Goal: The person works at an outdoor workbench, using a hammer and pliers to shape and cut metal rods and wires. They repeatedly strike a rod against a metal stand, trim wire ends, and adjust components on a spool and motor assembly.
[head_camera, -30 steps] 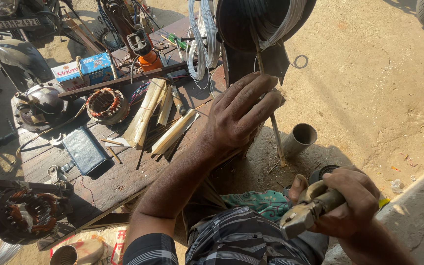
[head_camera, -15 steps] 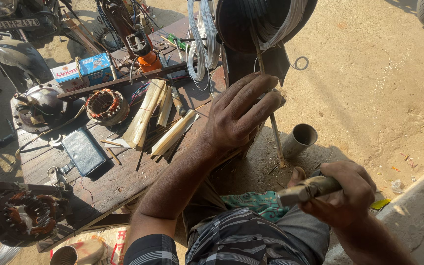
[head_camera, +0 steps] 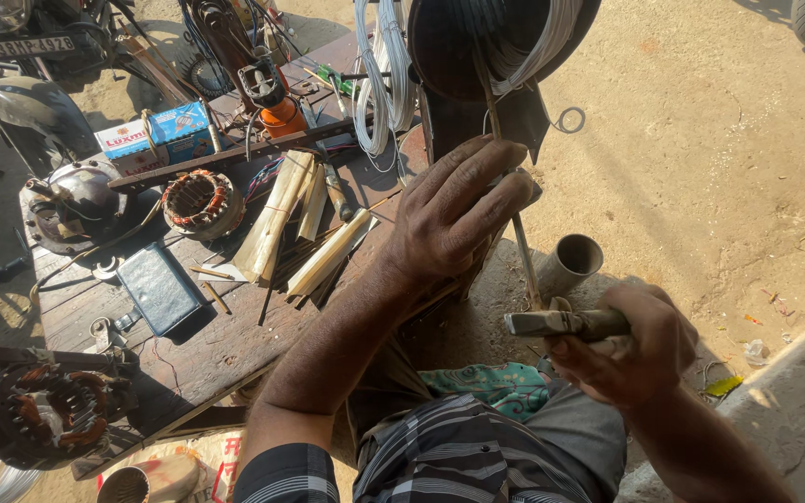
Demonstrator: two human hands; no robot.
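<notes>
Head view is showing two hands: the left hand (head_camera: 454, 210) is gripping one thin rod (head_camera: 524, 256), the right hand (head_camera: 640, 345) is clutching one tool (head_camera: 561, 323) just below; one cup (head_camera: 572, 263) is sitting beside its fingers.

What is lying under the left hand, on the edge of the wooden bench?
The left hand presses on a thin stick that runs down past it toward the right hand. Whatever lies beneath the palm on the wooden bench is covered.

A rectangular blue, white and red carton (head_camera: 154, 136) lies on the counter (head_camera: 199, 349), far left of the left grip (head_camera: 454, 210); a printed sack (head_camera: 225, 456) sits below.
</notes>
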